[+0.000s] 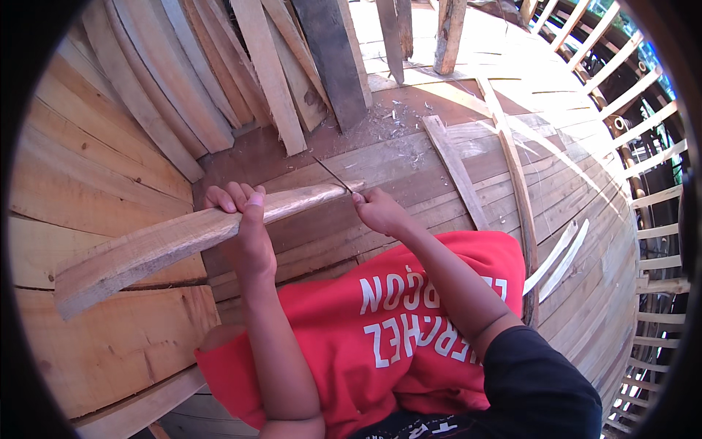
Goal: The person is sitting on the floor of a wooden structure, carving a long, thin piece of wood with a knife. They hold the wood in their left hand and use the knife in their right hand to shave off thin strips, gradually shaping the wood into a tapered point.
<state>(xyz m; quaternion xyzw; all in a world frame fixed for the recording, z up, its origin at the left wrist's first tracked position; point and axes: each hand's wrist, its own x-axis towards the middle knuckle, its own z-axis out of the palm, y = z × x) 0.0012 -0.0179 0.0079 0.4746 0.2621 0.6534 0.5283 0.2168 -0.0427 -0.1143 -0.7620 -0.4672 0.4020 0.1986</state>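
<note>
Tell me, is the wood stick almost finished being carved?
Partly, it seems. Shavings already lie on the plank floor. The left hand holds the wooden piece while the right hand works a thin blade at its pale tip. The rest looks rough and uncut.

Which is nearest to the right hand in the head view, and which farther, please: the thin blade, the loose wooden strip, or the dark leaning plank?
From the right hand:
1. Thin blade, in its grip, pointing up-left.
2. Loose wooden strip, on the planking to its right.
3. Dark leaning plank, at the top, farthest.
</note>
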